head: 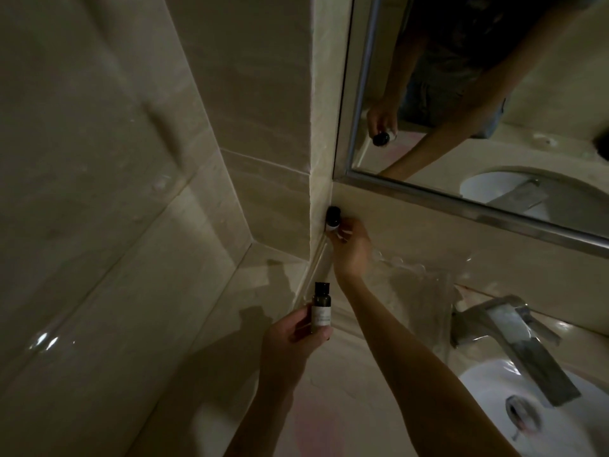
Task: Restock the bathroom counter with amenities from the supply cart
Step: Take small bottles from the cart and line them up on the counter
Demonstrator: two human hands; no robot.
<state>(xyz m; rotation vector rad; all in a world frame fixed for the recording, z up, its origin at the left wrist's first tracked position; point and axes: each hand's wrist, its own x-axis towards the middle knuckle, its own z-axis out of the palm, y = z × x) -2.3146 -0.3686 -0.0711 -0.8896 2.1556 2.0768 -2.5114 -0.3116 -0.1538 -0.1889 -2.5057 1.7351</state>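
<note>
Two small black-capped amenity bottles in play, both probably light and stiff (travel-size plastic by the look, though glass cannot be ruled out in this dim light), so little force needed, only care against tipping: narrow base, tall for its width, smooth sides likely slick on polished stone. Best taken round the labelled body just below the shoulder, thumb on one side and fingers opposite, never by the cap alone. Held bottle [321, 313] upright in the left hand [293, 341], gripped round its lower body with thumb and fingers curled about it, cap standing clear at 12 o'clock of the hand, above the worktop [346, 390] and not touching it. Corner bottle [333, 219] at the far back of the worktop, tucked against the wall [263, 127] corner just below the lower left corner of the mirror [478, 94], at about 11 o'clock of the right hand [351, 247]. Pinched at its pale lower body by that hand's curled fingertips; cannot tell whether the base rests flat on the stone. Seen from the held bottle, corner bottle at 12 o'clock and well apart. Tap [514, 338] and basin [487, 390] off at 4 o'clock of both hands, apart from either bottle. Spot just beside the corner bottle judged the natural place for the held one.
</note>
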